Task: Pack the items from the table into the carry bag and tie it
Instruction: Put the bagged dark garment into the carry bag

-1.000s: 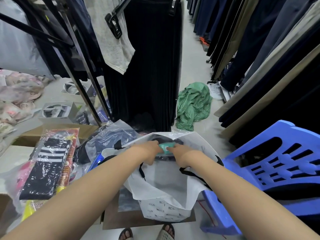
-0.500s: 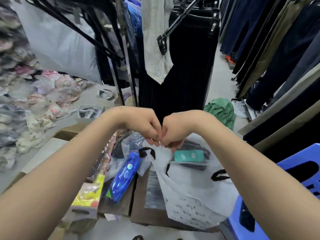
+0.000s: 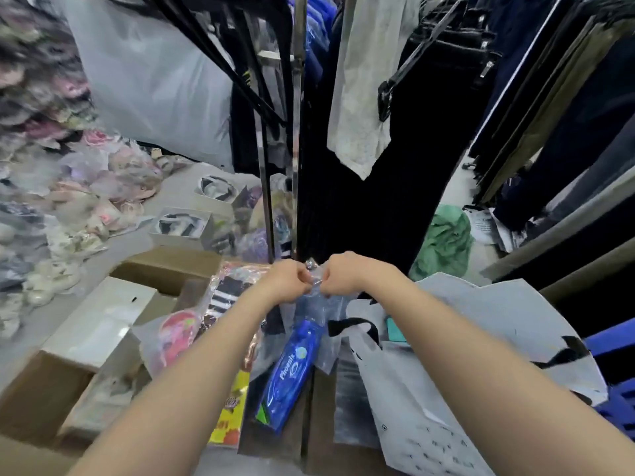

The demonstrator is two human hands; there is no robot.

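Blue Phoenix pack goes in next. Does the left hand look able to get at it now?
Probably, once freed: the left hand pinches a clear bag with the right hand; the pack lies just below, its top apparently under plastic.

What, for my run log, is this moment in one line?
left hand: pinches clear plastic packet; right hand: pinches it too; white black-handled carry bag: open, untied

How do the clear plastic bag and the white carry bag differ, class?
The clear plastic bag is see-through; the white carry bag is opaque with black handles. The left hand and right hand pinch the clear plastic bag's top; the white carry bag lies open, unheld. Both are soft bags.
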